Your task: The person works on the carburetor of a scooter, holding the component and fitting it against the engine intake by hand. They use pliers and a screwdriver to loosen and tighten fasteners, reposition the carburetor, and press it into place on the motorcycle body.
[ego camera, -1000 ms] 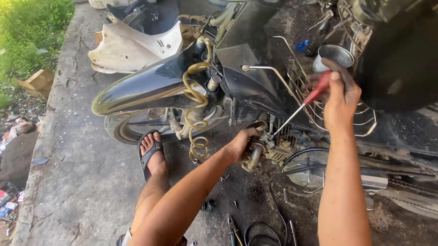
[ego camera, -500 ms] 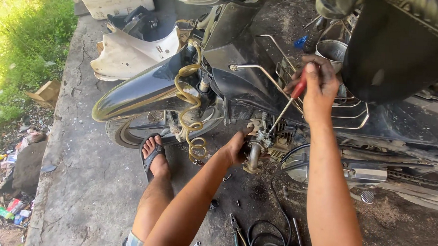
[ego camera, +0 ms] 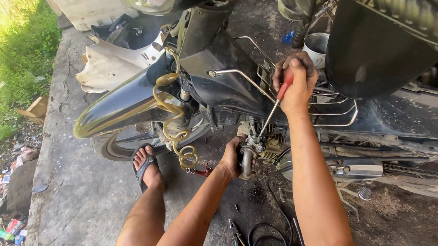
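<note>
One screwdriver (ego camera: 273, 108), two hands (ego camera: 294, 82)

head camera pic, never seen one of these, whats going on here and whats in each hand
The picture comes from a camera worn on a person's head, looking down at their own two bare arms. In front of them stands a motorcycle on a concrete floor. The right hand grips a red-handled screwdriver, its tip down in the engine area. The left hand holds a small metal engine part low on the bike. A coiled yellowish hose hangs near the front wheel. The person's foot in a sandal rests beside that wheel. On the floor near the arms lie black cables and pliers. Grass borders the left edge.
</note>
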